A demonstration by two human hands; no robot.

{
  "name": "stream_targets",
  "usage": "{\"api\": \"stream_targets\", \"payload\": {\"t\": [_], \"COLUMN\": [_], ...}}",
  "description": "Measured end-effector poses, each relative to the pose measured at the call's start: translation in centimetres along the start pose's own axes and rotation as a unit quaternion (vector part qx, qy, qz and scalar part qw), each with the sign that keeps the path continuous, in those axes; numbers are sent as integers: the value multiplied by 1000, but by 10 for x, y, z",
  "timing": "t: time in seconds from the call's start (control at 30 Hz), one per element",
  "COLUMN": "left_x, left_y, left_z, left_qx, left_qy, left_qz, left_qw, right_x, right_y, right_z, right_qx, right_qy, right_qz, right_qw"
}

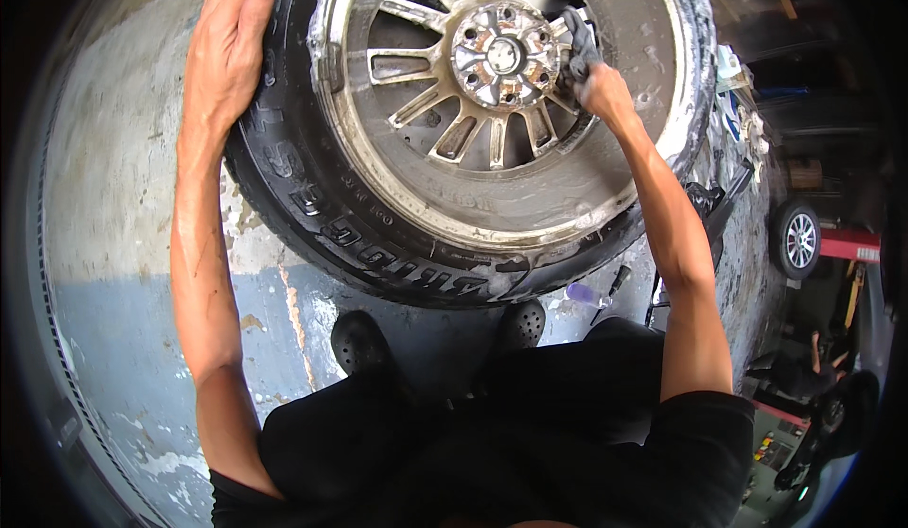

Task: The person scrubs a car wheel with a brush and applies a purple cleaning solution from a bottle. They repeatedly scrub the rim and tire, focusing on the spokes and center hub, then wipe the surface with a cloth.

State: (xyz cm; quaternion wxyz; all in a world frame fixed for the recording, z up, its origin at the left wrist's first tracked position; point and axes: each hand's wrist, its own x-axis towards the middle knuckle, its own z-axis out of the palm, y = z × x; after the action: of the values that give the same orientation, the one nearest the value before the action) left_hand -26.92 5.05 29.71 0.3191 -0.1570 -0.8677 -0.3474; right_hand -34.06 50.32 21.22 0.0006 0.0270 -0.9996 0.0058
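Observation:
A black tyre (284,183) on a dirty, wet metal wheel rim (416,192) fills the upper middle. White suds cling to the rim's edge and run over the tyre's right side. My left hand (227,55) lies flat along the tyre's left side, fingers stretched out and holding nothing. Inside the rim, my right hand (605,93) grips a dark grey cloth (582,46), pressed against the spokes just right of the rusty hub centre (506,55). The right fingers are partly blurred.
Below the tyre are my black clogs (359,341). A purple-labelled bottle (588,294) lies on the floor to the right, near black tools (728,202). Another wheel (800,240) stands by a red lift arm (849,245). Farther right, a person (804,374) is at a vehicle.

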Motion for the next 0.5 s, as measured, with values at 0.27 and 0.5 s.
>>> {"api": "stream_targets", "payload": {"t": [0.27,0.5], "left_x": [3,7], "left_y": [2,10], "left_z": [4,4], "left_qx": [14,6], "left_qy": [16,24], "left_qz": [13,16], "left_qw": [1000,1000], "right_x": [0,4], "right_y": [13,14], "right_z": [35,35], "right_qx": [-92,-122], "right_qy": [-62,-45], "right_qz": [33,-32], "right_qw": [993,991]}}
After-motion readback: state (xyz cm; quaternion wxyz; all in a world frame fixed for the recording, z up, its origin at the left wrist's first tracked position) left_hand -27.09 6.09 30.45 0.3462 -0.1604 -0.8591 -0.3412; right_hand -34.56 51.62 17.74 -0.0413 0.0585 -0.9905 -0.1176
